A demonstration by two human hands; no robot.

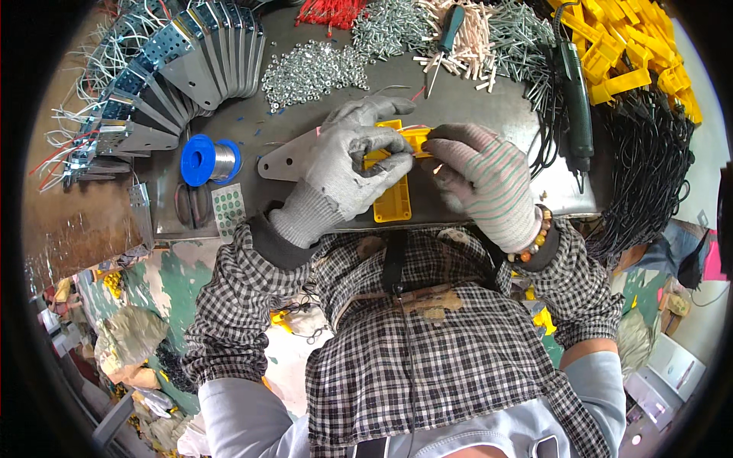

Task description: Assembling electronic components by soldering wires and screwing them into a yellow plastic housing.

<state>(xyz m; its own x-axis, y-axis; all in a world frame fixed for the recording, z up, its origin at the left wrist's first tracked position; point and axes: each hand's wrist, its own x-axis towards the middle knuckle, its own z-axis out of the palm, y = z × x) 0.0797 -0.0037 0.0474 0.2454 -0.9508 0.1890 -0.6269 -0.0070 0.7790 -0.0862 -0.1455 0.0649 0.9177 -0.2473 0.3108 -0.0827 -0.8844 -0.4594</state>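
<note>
A yellow plastic part (392,204), shaped like a T or cross, lies at the table's near edge in front of me. My left hand (353,160), in a grey glove, curls over it with thumb and forefinger closed on its middle. My right hand (482,169), in a white striped glove, is closed in a pinch at the part's right arm. A tiny pale tip shows below its fingers; what they hold is hidden. From under my left hand a grey metal plate (281,162) with holes sticks out leftward. Thin red and white wires run behind the yellow part.
Left: solder spool (198,160), scissors (191,204), pill blister (228,212), stacked metal brackets (191,72) with wires. Behind: nuts (313,72), screws (389,30), pale sticks (475,46), a screwdriver (451,30). Right: dark corded tool (574,107), yellow parts (622,46), black cables (645,168).
</note>
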